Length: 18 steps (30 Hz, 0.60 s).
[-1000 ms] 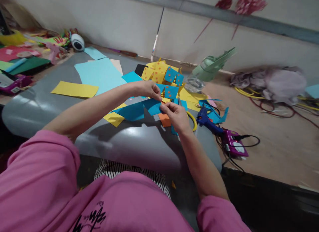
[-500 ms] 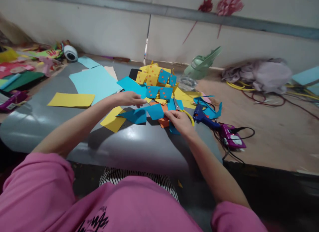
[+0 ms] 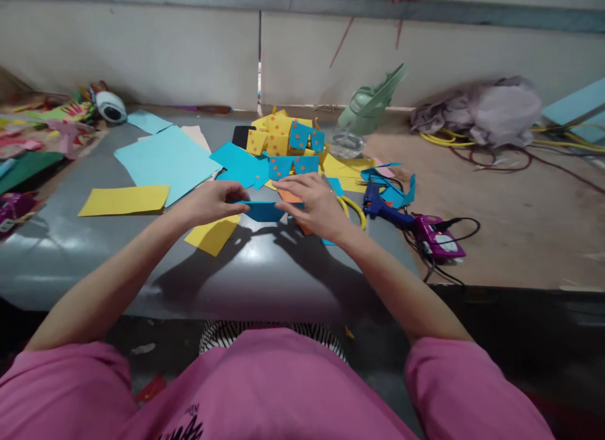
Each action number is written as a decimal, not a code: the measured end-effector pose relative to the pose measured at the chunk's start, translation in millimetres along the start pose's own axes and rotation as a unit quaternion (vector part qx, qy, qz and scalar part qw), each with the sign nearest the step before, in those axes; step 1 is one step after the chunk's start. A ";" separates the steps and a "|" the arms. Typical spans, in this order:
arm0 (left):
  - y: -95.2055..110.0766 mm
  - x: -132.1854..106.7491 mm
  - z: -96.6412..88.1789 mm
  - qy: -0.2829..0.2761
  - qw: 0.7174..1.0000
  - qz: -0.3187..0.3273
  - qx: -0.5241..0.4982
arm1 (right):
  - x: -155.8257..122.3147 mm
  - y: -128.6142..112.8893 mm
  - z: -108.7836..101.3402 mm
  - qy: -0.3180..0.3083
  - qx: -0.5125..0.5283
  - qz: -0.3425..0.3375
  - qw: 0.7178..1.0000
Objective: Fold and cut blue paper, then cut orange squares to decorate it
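Observation:
My left hand (image 3: 213,200) and my right hand (image 3: 314,203) both hold a blue paper piece (image 3: 265,210) just above the grey sheet (image 3: 142,238), one hand at each end. The left fingers pinch its left end; the right fingers curl over its right end. Behind them lies a pile of yellow and blue paper squares with orange dots (image 3: 283,144). An orange paper scrap (image 3: 289,196) peeks out under my right hand. Yellow-handled scissors (image 3: 352,207) lie right beside my right hand.
A yellow strip (image 3: 123,200), a yellow scrap (image 3: 212,233) and a light blue sheet (image 3: 165,159) lie left. A blue glue gun (image 3: 384,208), purple device (image 3: 439,243) with cables, green fan (image 3: 371,103) and grey cloth (image 3: 491,109) are right. Craft clutter (image 3: 47,125) sits far left.
The view tilted down. My hands brought the blue paper lower and nearer, turning it edge-on; the left hand, off the paper half a second ago, grips its left end again.

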<state>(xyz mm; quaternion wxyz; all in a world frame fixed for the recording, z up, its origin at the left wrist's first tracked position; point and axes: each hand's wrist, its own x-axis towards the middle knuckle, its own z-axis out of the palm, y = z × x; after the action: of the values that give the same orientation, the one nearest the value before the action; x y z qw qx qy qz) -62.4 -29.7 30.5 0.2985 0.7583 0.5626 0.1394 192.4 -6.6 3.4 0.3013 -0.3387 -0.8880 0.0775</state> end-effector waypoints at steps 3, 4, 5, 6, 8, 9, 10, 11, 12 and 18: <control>25.6 -15.4 -7.5 0.089 0.994 0.059 0.025 | 19.8 -18.6 5.1 0.021 0.003 -0.046 0.999; 31.7 -20.0 -9.2 0.122 0.989 0.071 0.037 | 24.3 -22.9 4.0 0.042 0.021 -0.046 0.998; 35.7 -24.1 -9.8 0.153 0.983 0.087 0.047 | 27.3 -25.9 2.1 0.066 0.042 -0.042 0.996; 37.7 -27.3 -8.7 0.187 0.975 0.108 0.060 | 28.3 -27.6 0.0 0.091 0.061 -0.035 0.993; 35.8 -30.9 -0.8 0.249 0.950 0.159 0.099 | 24.3 -27.5 -2.4 0.128 0.077 -0.023 0.988; 32.6 -31.4 6.3 0.272 0.936 0.186 0.126 | 19.4 -25.7 -2.0 0.135 0.074 -0.024 0.988; 28.8 -31.3 15.3 0.283 0.922 0.210 0.159 | 12.8 -23.1 -0.3 0.131 0.066 -0.029 0.989; 24.8 -30.9 25.8 0.283 0.910 0.234 0.193 | 4.8 -19.9 2.5 0.115 0.057 -0.039 0.991; 21.1 -30.6 37.4 0.280 0.897 0.257 0.227 | -4.2 -16.3 6.2 0.089 0.050 -0.055 0.993; 13.8 -41.1 100.7 0.288 0.826 0.379 0.302 | -58.3 -2.5 29.9 0.007 -0.026 -0.157 0.987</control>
<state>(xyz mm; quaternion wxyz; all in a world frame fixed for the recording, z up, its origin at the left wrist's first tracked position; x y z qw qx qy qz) -10.1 -100.6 -34.8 -0.1972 0.8896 0.3052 0.2768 207.8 -44.4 -48.1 0.3072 -0.2035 -0.9296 0.0038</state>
